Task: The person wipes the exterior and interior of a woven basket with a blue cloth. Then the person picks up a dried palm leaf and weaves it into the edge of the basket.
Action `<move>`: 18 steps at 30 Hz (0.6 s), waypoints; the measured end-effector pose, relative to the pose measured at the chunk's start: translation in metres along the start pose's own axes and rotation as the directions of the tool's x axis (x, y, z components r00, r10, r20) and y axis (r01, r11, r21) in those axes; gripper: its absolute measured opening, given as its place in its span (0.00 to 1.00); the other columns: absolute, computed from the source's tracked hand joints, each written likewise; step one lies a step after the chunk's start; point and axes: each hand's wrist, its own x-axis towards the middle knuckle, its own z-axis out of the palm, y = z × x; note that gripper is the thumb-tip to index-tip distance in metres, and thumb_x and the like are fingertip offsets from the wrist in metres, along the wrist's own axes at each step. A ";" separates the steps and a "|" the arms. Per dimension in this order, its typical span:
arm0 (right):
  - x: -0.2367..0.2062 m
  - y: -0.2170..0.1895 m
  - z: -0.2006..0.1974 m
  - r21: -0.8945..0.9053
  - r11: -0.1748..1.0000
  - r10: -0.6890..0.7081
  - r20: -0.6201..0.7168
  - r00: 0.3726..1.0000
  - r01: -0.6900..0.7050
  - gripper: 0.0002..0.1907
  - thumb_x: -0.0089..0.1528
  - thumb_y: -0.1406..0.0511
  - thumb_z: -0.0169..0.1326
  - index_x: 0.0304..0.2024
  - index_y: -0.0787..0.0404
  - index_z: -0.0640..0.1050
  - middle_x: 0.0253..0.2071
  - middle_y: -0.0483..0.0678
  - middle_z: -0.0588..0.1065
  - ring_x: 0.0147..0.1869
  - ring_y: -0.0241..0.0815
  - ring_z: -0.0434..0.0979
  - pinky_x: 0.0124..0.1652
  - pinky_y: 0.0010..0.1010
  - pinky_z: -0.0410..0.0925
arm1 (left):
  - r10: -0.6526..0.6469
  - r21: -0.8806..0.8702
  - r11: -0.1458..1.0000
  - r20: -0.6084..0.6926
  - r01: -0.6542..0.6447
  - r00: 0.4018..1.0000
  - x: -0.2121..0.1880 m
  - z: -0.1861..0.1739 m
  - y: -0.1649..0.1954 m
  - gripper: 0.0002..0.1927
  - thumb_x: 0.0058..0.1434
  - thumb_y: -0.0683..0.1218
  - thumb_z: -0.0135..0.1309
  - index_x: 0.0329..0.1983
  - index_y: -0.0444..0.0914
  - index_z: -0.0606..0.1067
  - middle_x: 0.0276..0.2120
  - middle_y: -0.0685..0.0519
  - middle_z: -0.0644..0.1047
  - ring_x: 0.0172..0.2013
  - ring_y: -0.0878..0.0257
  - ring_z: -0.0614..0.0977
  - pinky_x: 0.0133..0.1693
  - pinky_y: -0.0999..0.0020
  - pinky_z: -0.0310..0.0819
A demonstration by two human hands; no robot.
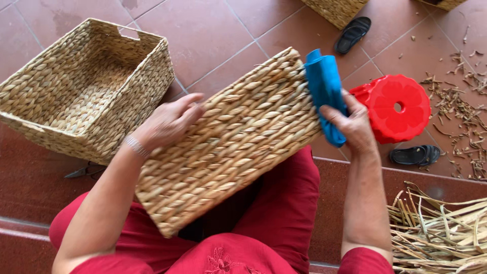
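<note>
A woven straw basket (pixel 233 142) lies tilted across my lap, its flat woven side facing up. My left hand (pixel 167 122) rests on its upper left edge, fingers spread over the weave. My right hand (pixel 352 124) grips a rolled blue cloth (pixel 324 91) pressed against the basket's right end.
A second, open woven basket (pixel 76 86) stands on the red tiled floor at the left. A red plastic stool (pixel 395 106) sits to the right, with black sandals (pixel 352 33) (pixel 416 155) nearby. Dry straw strips (pixel 436 233) pile at lower right; scraps litter the floor. Scissors (pixel 83 171) lie by the left basket.
</note>
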 end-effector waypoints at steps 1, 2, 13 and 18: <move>-0.011 -0.001 0.007 -0.055 0.996 -0.070 0.014 0.997 0.070 0.28 0.62 0.69 0.62 0.65 0.66 0.74 0.55 0.49 0.78 0.55 0.35 0.77 0.57 0.27 0.71 | -0.019 0.061 0.998 0.032 0.017 0.999 0.024 0.005 0.015 0.30 0.69 0.64 0.42 0.66 0.42 0.71 0.49 0.41 0.82 0.49 0.49 0.83 0.52 0.57 0.74; -0.023 -0.001 0.013 -0.106 0.984 -0.137 0.032 0.990 0.140 0.27 0.63 0.70 0.62 0.65 0.66 0.74 0.56 0.49 0.78 0.56 0.34 0.76 0.58 0.27 0.70 | 0.054 0.150 0.987 -0.004 -0.052 0.999 0.048 0.008 0.028 0.32 0.69 0.66 0.44 0.64 0.39 0.72 0.47 0.38 0.81 0.48 0.45 0.81 0.51 0.53 0.72; -0.096 0.032 0.021 0.066 0.985 -0.134 -0.267 0.954 0.157 0.21 0.64 0.73 0.58 0.61 0.66 0.76 0.49 0.45 0.79 0.49 0.32 0.78 0.51 0.24 0.72 | 0.047 -0.152 0.986 -0.102 -0.063 0.994 0.029 0.057 0.090 0.25 0.67 0.61 0.53 0.35 0.34 0.83 0.18 0.51 0.77 0.23 0.69 0.73 0.28 0.66 0.71; -0.087 0.058 -0.019 0.246 0.967 -0.005 -0.222 0.975 0.061 0.18 0.65 0.71 0.57 0.58 0.65 0.76 0.48 0.46 0.80 0.48 0.33 0.79 0.49 0.27 0.74 | 0.131 -0.241 0.960 -0.075 -0.146 0.989 -0.004 0.052 0.107 0.22 0.68 0.57 0.54 0.34 0.33 0.82 0.19 0.60 0.74 0.23 0.74 0.70 0.25 0.71 0.67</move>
